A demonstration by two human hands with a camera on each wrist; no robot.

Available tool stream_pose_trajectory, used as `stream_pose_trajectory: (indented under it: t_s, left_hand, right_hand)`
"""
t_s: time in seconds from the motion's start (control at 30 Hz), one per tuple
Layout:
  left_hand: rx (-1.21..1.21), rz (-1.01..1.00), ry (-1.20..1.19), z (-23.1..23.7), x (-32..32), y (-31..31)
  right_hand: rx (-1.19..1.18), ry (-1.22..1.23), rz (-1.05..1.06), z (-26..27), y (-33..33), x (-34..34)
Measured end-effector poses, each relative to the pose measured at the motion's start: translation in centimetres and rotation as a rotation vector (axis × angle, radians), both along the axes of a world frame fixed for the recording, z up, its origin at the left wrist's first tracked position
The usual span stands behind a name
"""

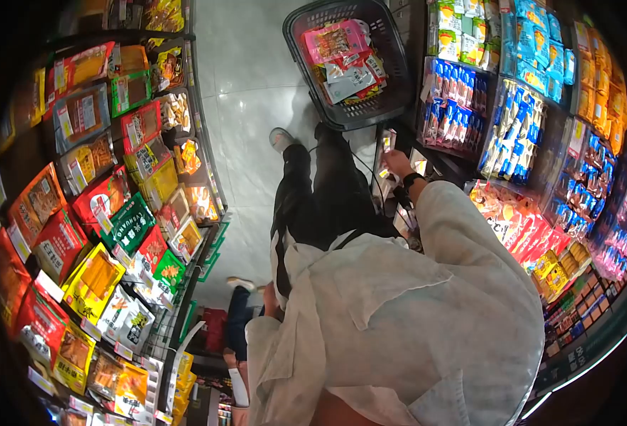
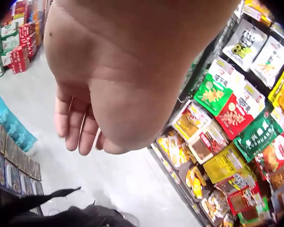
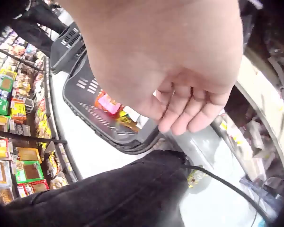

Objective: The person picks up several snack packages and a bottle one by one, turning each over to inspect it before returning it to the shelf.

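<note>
My left hand (image 2: 102, 90) hangs beside my body, its fingers loosely bent and pointing down, with nothing in them in the left wrist view. In the head view it mostly hides beside the sleeve. My right hand (image 1: 399, 165) is beside the low edge of the right-hand shelf. Its fingers (image 3: 182, 111) curl loosely toward the palm in the right wrist view, and no held thing shows. Ahead of my feet stands a dark plastic shopping basket (image 1: 393, 64). Inside it lie several snack packets, with a pink packet (image 1: 336, 41) on top and a whitish packet (image 1: 349, 84) below.
Shelves of bagged snacks (image 1: 125, 224) line the left side. On the right are racks of small wrapped snacks (image 1: 516, 131) and red bags (image 1: 512, 220). A tiled floor (image 1: 246, 99) runs between. Another person's leg (image 1: 237, 326) shows behind at lower left.
</note>
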State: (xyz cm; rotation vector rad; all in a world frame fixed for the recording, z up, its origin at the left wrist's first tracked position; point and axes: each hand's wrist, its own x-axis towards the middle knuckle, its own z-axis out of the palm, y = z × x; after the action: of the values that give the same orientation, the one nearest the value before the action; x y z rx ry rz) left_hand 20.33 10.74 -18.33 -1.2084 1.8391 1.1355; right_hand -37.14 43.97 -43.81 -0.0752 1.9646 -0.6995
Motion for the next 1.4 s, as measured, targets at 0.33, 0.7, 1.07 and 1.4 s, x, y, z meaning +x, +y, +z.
stream_pose_trajectory:
  t_s: [0.33,0.7,1.07,1.4]
  left_hand:
    - [0.175,0.466,0.099,-4.1,-12.9,-14.8]
    - [0.201,0.486,0.148,-5.4,-18.3,-31.1]
    - [0.314,0.151,-0.095,-9.3,-18.1,-33.9]
    - [0.192,-0.766,-0.003,-22.9,-21.9,-21.2]
  right_hand:
    - [0.023,-0.267,-0.815,7.9,-4.2,5.2]
    - [-0.001,-0.253,-1.139,11.0,-10.1,24.1]
    - [0.114,-0.182,-1.047,12.2,-11.9,40.3]
    - [0.056,-0.257,-0.855,-13.6,-12.4,38.3]
